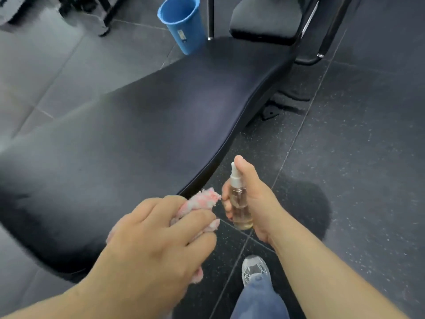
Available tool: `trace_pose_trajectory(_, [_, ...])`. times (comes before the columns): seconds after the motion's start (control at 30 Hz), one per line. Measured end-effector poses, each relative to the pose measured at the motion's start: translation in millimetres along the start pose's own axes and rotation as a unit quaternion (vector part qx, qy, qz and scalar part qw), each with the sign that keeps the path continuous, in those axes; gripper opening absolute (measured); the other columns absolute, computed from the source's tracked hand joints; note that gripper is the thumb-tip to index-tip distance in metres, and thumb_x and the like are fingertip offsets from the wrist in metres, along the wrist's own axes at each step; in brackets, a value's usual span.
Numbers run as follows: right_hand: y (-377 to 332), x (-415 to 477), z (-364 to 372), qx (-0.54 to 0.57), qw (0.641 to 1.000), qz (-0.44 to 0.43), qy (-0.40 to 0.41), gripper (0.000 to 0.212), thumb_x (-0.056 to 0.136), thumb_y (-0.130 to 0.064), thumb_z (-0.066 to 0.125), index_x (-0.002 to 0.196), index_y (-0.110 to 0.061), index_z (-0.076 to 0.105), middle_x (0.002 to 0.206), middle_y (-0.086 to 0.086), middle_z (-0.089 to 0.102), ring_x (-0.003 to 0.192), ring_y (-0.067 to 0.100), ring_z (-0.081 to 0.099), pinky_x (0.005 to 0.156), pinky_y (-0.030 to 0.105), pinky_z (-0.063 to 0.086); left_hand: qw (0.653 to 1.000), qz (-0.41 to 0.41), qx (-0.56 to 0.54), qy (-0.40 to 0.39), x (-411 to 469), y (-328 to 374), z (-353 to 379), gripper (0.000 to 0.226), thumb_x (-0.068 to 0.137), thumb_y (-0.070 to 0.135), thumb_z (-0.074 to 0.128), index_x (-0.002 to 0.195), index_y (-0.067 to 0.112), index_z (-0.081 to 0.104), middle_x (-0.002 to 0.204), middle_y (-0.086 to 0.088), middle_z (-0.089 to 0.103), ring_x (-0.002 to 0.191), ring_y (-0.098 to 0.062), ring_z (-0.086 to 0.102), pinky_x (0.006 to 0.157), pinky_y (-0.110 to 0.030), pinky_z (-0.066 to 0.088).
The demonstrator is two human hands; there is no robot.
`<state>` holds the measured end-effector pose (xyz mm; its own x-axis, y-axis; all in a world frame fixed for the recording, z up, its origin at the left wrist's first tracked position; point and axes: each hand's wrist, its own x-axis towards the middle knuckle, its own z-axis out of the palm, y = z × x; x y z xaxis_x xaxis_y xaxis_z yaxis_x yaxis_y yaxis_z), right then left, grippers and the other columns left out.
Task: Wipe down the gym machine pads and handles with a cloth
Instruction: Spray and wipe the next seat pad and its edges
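By the bench pad (138, 125) edge: your hands.
Your left hand (151, 238): curled round pink cloth (202, 201).
Your right hand (253, 199): gripping spray bottle (239, 208), thumb by nozzle.

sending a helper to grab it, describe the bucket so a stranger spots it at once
Find the long black bench pad. On the floor at its far end stands a bucket. Its bright blue plastic stands out from the black and grey gear around it.
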<state>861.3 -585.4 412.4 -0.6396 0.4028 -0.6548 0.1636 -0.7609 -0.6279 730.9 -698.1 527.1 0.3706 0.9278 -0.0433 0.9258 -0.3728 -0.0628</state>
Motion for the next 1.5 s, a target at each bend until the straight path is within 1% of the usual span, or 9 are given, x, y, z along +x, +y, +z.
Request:
trace_pose_trajectory(0.1, [-3, 5, -5, -0.105, 0.994, 0.008, -0.027, 0.067, 0.072, -0.084, 0.048, 0.046, -0.022, 0.047, 0.050, 0.000, 0.048, 0.046, 0.017, 0.041, 0.053, 0.027, 0.033, 1.000, -0.014, -0.001, -0.023, 6, 11, 7, 0.033, 0.073, 0.018, 0.043, 0.081, 0.022, 0.074, 0.096, 0.008, 0.071, 0.077, -0.025, 0.059, 0.072, -0.036, 0.035])
trace_pose_trajectory(0.27, [-8, 8, -8, -0.325, 0.940, -0.096, -0.028, 0.067, 0.066, -0.082, 0.044, 0.048, -0.018, 0.040, 0.048, -0.003, 0.041, 0.050, 0.016, 0.038, 0.061, 0.041, 0.041, 0.993, -0.118, -0.027, -0.012, -4, 27, 14, 0.036, 0.069, 0.022, 0.048, 0.098, 0.020, 0.069, 0.106, 0.008, 0.069, 0.086, -0.027, 0.056, 0.071, -0.039, 0.042])
trace_pose_trajectory(0.4, [-15, -8, 2, -0.469, 0.870, -0.114, -0.099, 0.068, 0.065, -0.082, 0.044, 0.050, -0.016, 0.039, 0.049, -0.003, 0.036, 0.051, 0.014, 0.034, 0.054, 0.039, 0.036, 0.970, -0.224, -0.069, -0.064, -33, 65, 26, 0.037, 0.067, 0.024, 0.047, 0.102, 0.025, 0.058, 0.109, 0.009, 0.070, 0.076, -0.026, 0.059, 0.059, -0.034, 0.048])
trace_pose_trajectory(0.5, [-24, -19, 11, -0.575, 0.797, -0.144, -0.120, 0.068, 0.076, -0.076, 0.051, 0.052, -0.014, 0.039, 0.049, 0.000, 0.039, 0.050, 0.015, 0.039, 0.051, 0.032, 0.032, 0.943, -0.307, -0.087, -0.096, -42, 86, 38, 0.029, 0.068, 0.025, 0.045, 0.090, 0.028, 0.065, 0.109, 0.010, 0.069, 0.074, -0.025, 0.058, 0.059, -0.036, 0.051])
trace_pose_trajectory(0.63, [-34, -23, 18, -0.619, 0.755, -0.179, -0.125, 0.065, 0.079, -0.072, 0.047, 0.053, -0.013, 0.042, 0.052, 0.000, 0.046, 0.054, 0.014, 0.046, 0.050, 0.030, 0.029, 0.912, -0.390, -0.109, -0.072, -42, 94, 41, 0.028, 0.070, 0.023, 0.044, 0.081, 0.027, 0.070, 0.108, 0.012, 0.069, 0.077, -0.025, 0.060, 0.065, -0.034, 0.052])
trace_pose_trajectory(0.77, [-35, -17, 20, -0.623, 0.750, -0.171, -0.145, 0.067, 0.080, -0.074, 0.045, 0.050, -0.015, 0.038, 0.050, -0.001, 0.045, 0.053, 0.015, 0.046, 0.051, 0.031, 0.032, 0.893, -0.427, -0.113, -0.088, -48, 90, 36, 0.031, 0.070, 0.026, 0.044, 0.084, 0.029, 0.071, 0.112, 0.012, 0.070, 0.082, -0.026, 0.064, 0.069, -0.038, 0.055])
trace_pose_trajectory(0.93, [-38, -11, 21, -0.637, 0.737, -0.157, -0.164, 0.069, 0.081, -0.076, 0.048, 0.049, -0.015, 0.039, 0.049, -0.002, 0.046, 0.051, 0.014, 0.047, 0.051, 0.030, 0.031, 0.899, -0.416, -0.100, -0.097, -38, 90, 35, 0.027, 0.071, 0.026, 0.044, 0.080, 0.029, 0.070, 0.111, 0.011, 0.070, 0.076, -0.026, 0.060, 0.065, -0.035, 0.052])
trace_pose_trajectory(1.3, [-83, 30, -53, -0.673, 0.711, -0.165, -0.119, 0.066, 0.084, -0.074, 0.044, 0.052, -0.016, 0.044, 0.053, -0.001, 0.053, 0.057, 0.019, 0.052, 0.055, 0.031, 0.034, 0.910, -0.391, -0.120, -0.067, 47, 87, 61, 0.032, 0.072, 0.026, 0.043, 0.086, 0.026, 0.072, 0.113, 0.008, 0.071, 0.080, -0.026, 0.063, 0.064, -0.037, 0.053])
trace_pose_trajectory(1.5, [-98, 64, -76, -0.690, 0.703, -0.138, -0.102, 0.067, 0.083, -0.076, 0.044, 0.053, -0.016, 0.040, 0.054, -0.002, 0.047, 0.057, 0.018, 0.047, 0.053, 0.030, 0.030, 0.894, -0.414, -0.165, -0.043, 72, 66, 96, 0.034, 0.070, 0.025, 0.040, 0.081, 0.030, 0.071, 0.108, 0.012, 0.071, 0.081, -0.019, 0.064, 0.063, -0.034, 0.055])
